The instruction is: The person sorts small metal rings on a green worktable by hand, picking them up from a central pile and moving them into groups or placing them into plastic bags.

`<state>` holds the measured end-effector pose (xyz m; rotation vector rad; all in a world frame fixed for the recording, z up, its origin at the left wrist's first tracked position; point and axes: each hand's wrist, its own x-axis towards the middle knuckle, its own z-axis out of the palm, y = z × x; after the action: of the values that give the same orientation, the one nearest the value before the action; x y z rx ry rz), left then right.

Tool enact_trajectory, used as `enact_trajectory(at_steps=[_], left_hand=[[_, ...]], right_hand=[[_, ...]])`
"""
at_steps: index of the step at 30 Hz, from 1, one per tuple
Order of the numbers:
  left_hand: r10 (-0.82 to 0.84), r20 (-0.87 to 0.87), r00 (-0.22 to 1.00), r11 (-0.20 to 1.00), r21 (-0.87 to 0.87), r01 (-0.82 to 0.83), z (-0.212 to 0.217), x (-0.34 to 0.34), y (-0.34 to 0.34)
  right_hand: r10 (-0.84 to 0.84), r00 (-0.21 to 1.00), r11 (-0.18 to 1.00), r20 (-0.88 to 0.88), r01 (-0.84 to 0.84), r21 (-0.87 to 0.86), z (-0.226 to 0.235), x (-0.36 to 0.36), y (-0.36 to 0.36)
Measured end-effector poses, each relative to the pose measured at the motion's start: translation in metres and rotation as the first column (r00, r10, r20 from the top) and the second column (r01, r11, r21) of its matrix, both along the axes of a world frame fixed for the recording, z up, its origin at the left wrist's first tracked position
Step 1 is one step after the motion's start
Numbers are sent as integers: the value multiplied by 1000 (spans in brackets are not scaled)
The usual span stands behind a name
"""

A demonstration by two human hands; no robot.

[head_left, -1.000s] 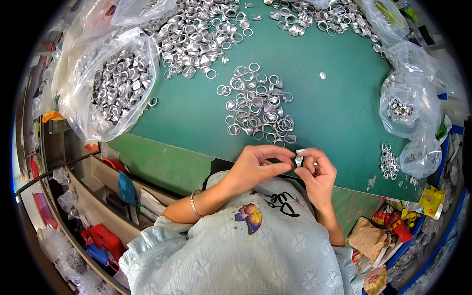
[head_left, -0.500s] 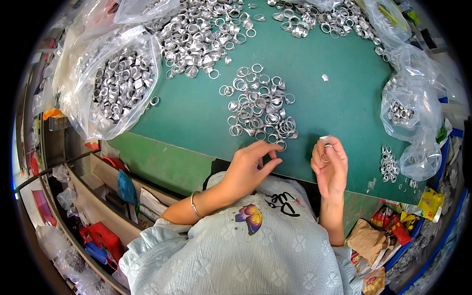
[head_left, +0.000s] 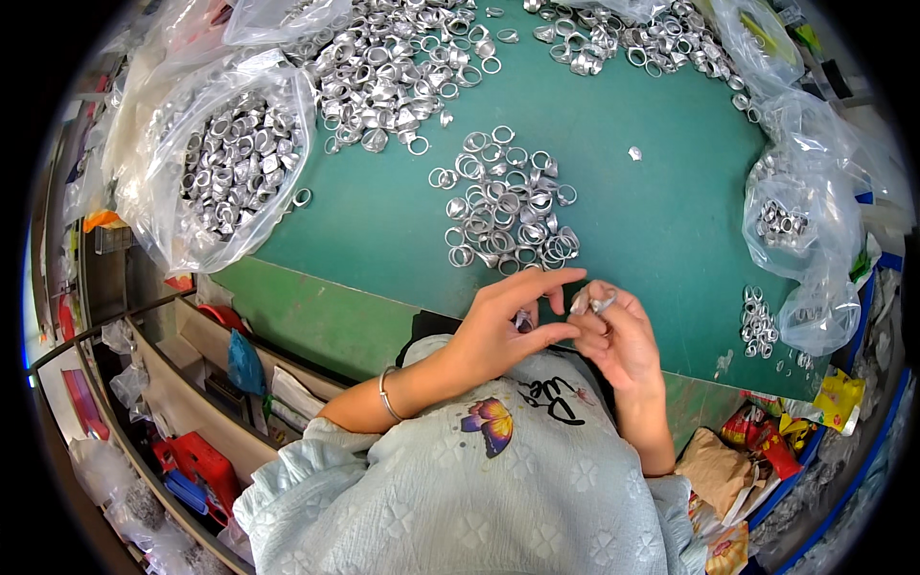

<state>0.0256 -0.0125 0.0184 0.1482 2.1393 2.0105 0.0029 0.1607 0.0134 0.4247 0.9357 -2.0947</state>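
My left hand (head_left: 503, 321) is at the near edge of the green tabletop, thumb and forefinger apart and pointing at my other hand. A silver ring (head_left: 522, 321) shows inside its curled fingers. Just to the right, my right hand (head_left: 618, 340) is closed, with a silver ring (head_left: 603, 304) pinched at its fingertips. The two hands nearly meet; whether they touch I cannot tell. Directly beyond them lies a loose pile of silver rings (head_left: 508, 201). A bracelet (head_left: 385, 395) circles my left wrist.
A clear plastic bag (head_left: 163, 216) full of rings stands at the left, with a larger ring heap (head_left: 383, 72) behind. More rings (head_left: 661, 38) lie far right. Another plastic bag (head_left: 815, 220) and a small ring cluster (head_left: 758, 322) are at the right. A tiny metal piece (head_left: 634, 153) lies alone.
My right hand has moved left and turned toward the left hand. My left hand has shifted slightly right, away from the pile; the ring at the pile's near edge is now in it.
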Motion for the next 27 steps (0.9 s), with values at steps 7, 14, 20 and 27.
enact_trajectory(at_steps=[7,14,20,27], left_hand=[[6,-100,995,999,-38,-10,12,-5,6],[-61,-82,995,992,-116,52,19,-3,3],[-250,-169,954,943,-265,200,10,-2,-8],[-90,18,996,991,100,87,-5,14,-16]], right_hand=[[16,946,963,323,72,-260,2,11,-6],[35,978,979,206,8,-204,2,13,-9],[245,967,965,-70,-236,118,13,16,-5],[348,821,799,-453,-8,601,11,7,10]])
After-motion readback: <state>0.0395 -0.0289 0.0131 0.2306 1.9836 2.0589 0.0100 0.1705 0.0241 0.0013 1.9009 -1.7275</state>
